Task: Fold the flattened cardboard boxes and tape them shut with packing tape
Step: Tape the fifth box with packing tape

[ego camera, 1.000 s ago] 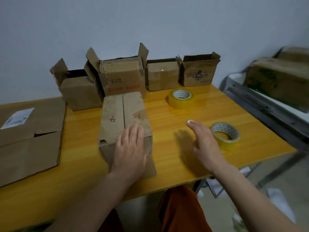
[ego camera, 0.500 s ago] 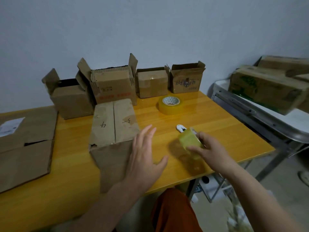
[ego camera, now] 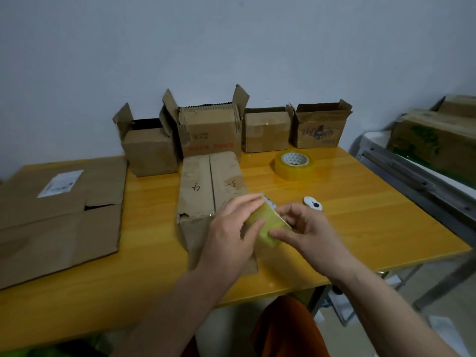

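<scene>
The roll of packing tape (ego camera: pixel 268 225) is now held up between both hands just above the near end of the folded box (ego camera: pixel 206 191), which lies on the yellow worktop (ego camera: pixel 360 222) with its two top flaps closed and the numbers 4 and 3 written on them. Half a second ago only the right hand held the roll, out to the right over bare worktop, while the left hand hovered with fingers spread beside the box; since then the roll has come in toward the box and the left hand has closed onto it. The left hand (ego camera: pixel 231 235) grips the roll's left side, fingers curled over the top and thumb pressed on its face. The right hand (ego camera: pixel 306 233) pinches the right side, fingers bent around the rim and thumb low on the tape. Just behind the right hand a small white object with a black mark (ego camera: pixel 313 203) lies on the worktop. Farther back sits a second, larger tape roll (ego camera: pixel 295 166), lying flat. Four open boxes (ego camera: pixel 265 130) stand in a row against the wall, and flattened cardboard (ego camera: pixel 59 220) lies at the left of the worktop.
</scene>
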Motion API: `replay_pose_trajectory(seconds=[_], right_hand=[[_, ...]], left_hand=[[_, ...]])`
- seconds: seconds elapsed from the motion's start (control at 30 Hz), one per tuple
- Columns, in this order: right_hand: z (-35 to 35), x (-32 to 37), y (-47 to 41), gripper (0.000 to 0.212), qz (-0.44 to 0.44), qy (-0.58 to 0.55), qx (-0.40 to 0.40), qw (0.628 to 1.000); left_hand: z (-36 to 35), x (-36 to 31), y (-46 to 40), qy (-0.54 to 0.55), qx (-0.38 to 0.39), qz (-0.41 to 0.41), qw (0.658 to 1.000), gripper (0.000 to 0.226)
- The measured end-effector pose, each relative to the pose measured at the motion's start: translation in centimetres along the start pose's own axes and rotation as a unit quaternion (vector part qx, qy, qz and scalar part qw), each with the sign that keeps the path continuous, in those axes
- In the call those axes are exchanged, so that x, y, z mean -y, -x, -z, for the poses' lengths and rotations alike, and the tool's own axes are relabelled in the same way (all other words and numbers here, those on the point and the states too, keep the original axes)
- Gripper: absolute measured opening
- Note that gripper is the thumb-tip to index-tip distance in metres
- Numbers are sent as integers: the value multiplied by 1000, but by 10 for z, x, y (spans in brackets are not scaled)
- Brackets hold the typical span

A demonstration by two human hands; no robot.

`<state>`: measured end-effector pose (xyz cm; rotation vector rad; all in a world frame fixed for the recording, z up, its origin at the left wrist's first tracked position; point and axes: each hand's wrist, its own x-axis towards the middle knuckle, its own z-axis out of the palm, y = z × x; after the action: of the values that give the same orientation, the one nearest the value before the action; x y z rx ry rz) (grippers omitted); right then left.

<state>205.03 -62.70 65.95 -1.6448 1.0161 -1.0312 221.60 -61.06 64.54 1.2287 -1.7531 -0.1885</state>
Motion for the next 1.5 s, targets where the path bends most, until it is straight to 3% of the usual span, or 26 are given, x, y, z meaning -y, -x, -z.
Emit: replay_pose_trajectory(seconds=[0.2, 0.37, 0.47, 0.6, 0.7, 0.77, 0.87, 0.93, 1.03, 1.13, 1.2, 1.27, 1.5], right_hand=[[-15, 14, -1, 21, 18, 87, -67, 994], [-24, 25, 3, 20, 18, 164, -88, 982], [-33, 25, 6, 20, 20, 282, -119, 952], [-37, 18, 13, 41, 157, 399, -139, 892], [-31, 6, 19, 76, 195, 376, -125, 897], [-28, 0, 18, 84, 215, 329, -186, 900], [-25, 2, 14, 78, 131, 141, -234, 953], [-28, 4, 12, 62, 54, 21, -174, 983], [-40, 4, 15, 36, 52, -91, -120, 987], [-46, 6, 17, 22, 68, -96, -134, 984], [-45, 3, 16, 17, 56, -92, -135, 985], [-43, -2, 14, 24, 49, -74, -144, 986], [-16, -26, 3, 42, -9, -64, -203, 977]], left_hand=[[1, -1, 8, -12, -86, -13, 996, 22], [7, -3, 4, 72, -102, 116, 985, 16], [9, -2, 4, 123, -61, 196, 971, 13], [13, -3, 5, 94, -70, 182, 976, 8], [18, -5, 5, 95, -69, 195, 974, 9], [22, -5, 6, 113, -60, 218, 968, 12], [23, -6, 8, 172, -37, 251, 952, 13], [23, -11, 8, 218, -25, 279, 935, 15], [25, -14, 6, 228, -41, 309, 922, 16], [32, -14, 7, 263, -43, 333, 904, 26], [35, -11, 11, 312, -5, 351, 883, 26], [36, -11, 15, 350, 24, 355, 867, 22], [47, 5, 21, 350, -13, 393, 850, 12]])
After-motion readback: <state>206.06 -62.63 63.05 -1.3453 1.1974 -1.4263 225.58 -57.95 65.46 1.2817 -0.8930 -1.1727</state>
